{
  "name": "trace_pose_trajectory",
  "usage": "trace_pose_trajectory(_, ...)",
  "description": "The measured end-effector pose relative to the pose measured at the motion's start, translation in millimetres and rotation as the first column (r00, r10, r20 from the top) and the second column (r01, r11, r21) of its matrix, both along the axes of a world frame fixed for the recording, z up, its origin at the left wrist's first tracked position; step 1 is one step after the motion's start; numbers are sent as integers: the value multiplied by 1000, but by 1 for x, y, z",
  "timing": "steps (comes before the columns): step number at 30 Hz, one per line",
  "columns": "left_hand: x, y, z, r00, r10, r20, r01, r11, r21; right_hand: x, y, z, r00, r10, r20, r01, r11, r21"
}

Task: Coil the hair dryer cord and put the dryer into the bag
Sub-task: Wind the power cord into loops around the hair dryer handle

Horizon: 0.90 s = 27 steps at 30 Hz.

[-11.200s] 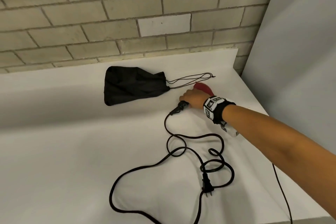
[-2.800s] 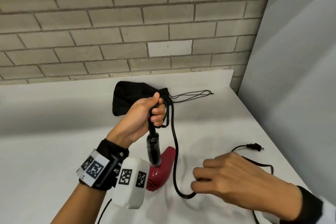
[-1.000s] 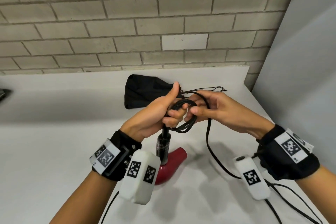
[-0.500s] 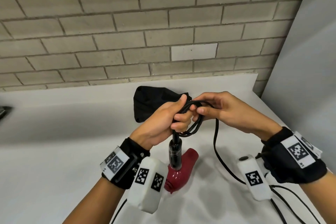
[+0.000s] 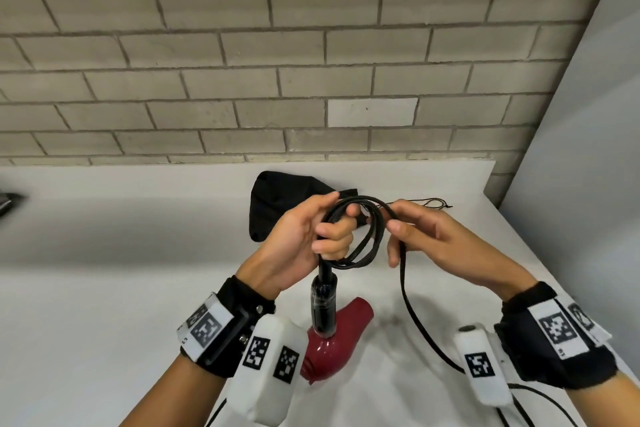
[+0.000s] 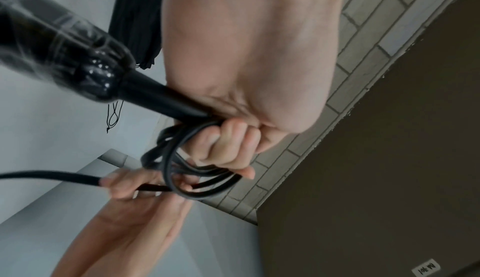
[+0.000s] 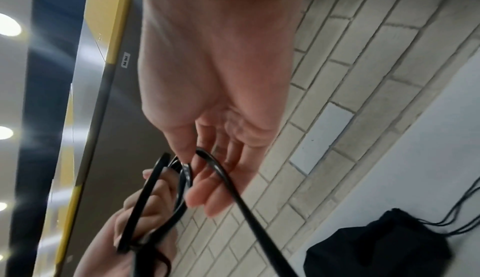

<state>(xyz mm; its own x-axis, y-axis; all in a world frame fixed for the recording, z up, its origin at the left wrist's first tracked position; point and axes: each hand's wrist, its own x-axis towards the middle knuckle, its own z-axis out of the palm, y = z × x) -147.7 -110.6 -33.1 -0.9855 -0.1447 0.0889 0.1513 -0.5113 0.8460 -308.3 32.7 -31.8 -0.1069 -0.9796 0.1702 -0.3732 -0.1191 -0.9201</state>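
The red hair dryer (image 5: 332, 340) hangs nozzle-down from its black handle (image 5: 323, 305), its body near the white counter. My left hand (image 5: 311, 236) grips the top of the handle together with a few loops of the black cord (image 5: 367, 239) (image 6: 182, 158) (image 7: 155, 195). My right hand (image 5: 429, 236) pinches the cord beside the loops (image 7: 205, 158), and the free length drops from it toward the counter (image 5: 415, 322). The black drawstring bag (image 5: 277, 208) (image 7: 376, 246) lies on the counter behind my hands, its mouth to the right.
The white counter (image 5: 104, 288) meets a brick wall (image 5: 242, 80) at the back and a grey panel (image 5: 571, 184) on the right. The bag's thin drawstrings (image 5: 433, 202) trail toward the right edge. A dark object (image 5: 7, 204) shows at the far left.
Over the last second another turn of cord has been laid over my left hand, and my right hand has slid out to the right along the cord. The dryer still hangs from my left hand.
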Motion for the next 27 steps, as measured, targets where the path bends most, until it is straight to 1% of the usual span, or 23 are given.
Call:
trace_pose_trajectory(2, 0, -2, -1, 998, 53, -35, -50, 996, 78, -6, 10, -15, 999, -36, -3, 36, 999, 12)
trace_pose_trajectory(4, 3, -9, 0, 988, 127, -86, -114, 983, 143, -12, 28, -33, 999, -45, 25, 43, 994, 96)
trace_pose_trajectory(6, 10, -18, 3, 972, 193, -133, -170, 972, 164, -17, 50, -50, 997, -72, 12, 69, 985, 159)
trace_pose_trajectory(7, 13, -21, 4, 967, 213, -141, -191, 969, 157, -19, 60, -56, 990, -134, -34, 137, 976, 168)
trace_pose_trajectory(8, 15, -22, 5, 964, 224, -141, -205, 970, 134, -21, 68, -61, 969, -222, -105, 236, 960, 151)
trace_pose_trajectory(9, 15, -22, 5, 965, 227, -134, -215, 972, 97, -22, 73, -64, 925, -317, -210, 344, 932, 110)
trace_pose_trajectory(10, 14, -20, 3, 965, 231, -123, -226, 973, 54, -20, 76, -65, 854, -372, -363, 414, 909, 43)
trace_pose_trajectory(11, 12, -18, 1, 964, 240, -113, -239, 971, 19, -15, 77, -61, 738, -385, -553, 443, 896, -33)
trace_pose_trajectory(12, 10, -15, -1, 963, 249, -107, -251, 968, -3, -6, 75, -57, 597, -382, -706, 434, 893, -116)
trace_pose_trajectory(13, 8, -14, -2, 961, 257, -104, -259, 966, -14, 4, 73, -54, 489, -378, -786, 388, 901, -193)
trace_pose_trajectory(14, 6, -13, -3, 961, 258, -102, -261, 965, -13, 14, 70, -51, 452, -344, -823, 305, 927, -219)
trace_pose_trajectory(16, 5, -12, -4, 964, 248, -93, -250, 968, -10, 31, 65, -47, 427, -274, -862, 142, 961, -235)
trace_pose_trajectory(19, 3, -7, -4, 972, 228, -64, -231, 972, -45, 51, 58, -34, 350, -227, -909, 12, 971, -238)
trace_pose_trajectory(20, 2, -3, -4, 973, 227, -49, -230, 970, -73, 56, 55, -30, 350, -216, -911, -36, 969, -243)
trace_pose_trajectory(21, -1, 1, -4, 973, 229, -30, -231, 967, -105, 61, 52, -25, 367, -207, -907, -80, 964, -253)
trace_pose_trajectory(23, -5, 8, -6, 974, 229, 2, -225, 958, -180, 68, 47, -13, 433, -225, -873, -132, 942, -308)
trace_pose_trajectory(24, -6, 12, -7, 975, 221, 13, -213, 952, -221, 70, 44, -5, 461, -237, -855, -137, 933, -332)
trace_pose_trajectory(27, -7, 21, -6, 981, 187, 57, -163, 943, -290, 69, 36, 12, 501, -294, -814, -111, 911, -397)
